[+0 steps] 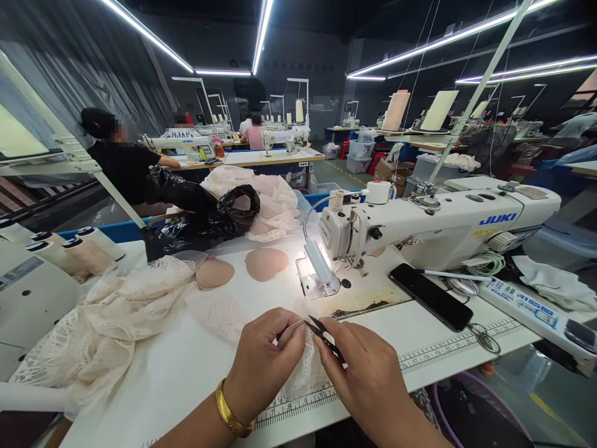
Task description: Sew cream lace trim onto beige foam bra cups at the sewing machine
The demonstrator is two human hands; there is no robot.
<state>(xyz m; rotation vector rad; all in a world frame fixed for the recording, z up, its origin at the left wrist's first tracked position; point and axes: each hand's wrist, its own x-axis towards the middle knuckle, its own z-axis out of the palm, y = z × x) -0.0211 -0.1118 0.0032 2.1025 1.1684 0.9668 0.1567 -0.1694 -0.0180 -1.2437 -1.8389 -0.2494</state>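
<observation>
My left hand pinches the edge of a piece of pale lace fabric, which hangs down over the table's front. Closed around small black thread snips, my right hand holds their blades right at the pinched edge. Just behind the hands stands a white sewing machine with its lamp lit over the needle plate. Beige cup-shaped pads lie on the table left of the machine, with a stack of similar pads beside them. A sheer lace piece lies flat next to my left hand.
A heap of cream lace covers the table's left side. Behind it sit a black plastic bag and thread cones. On the right lie a phone, keys and a long box. Other people work farther back.
</observation>
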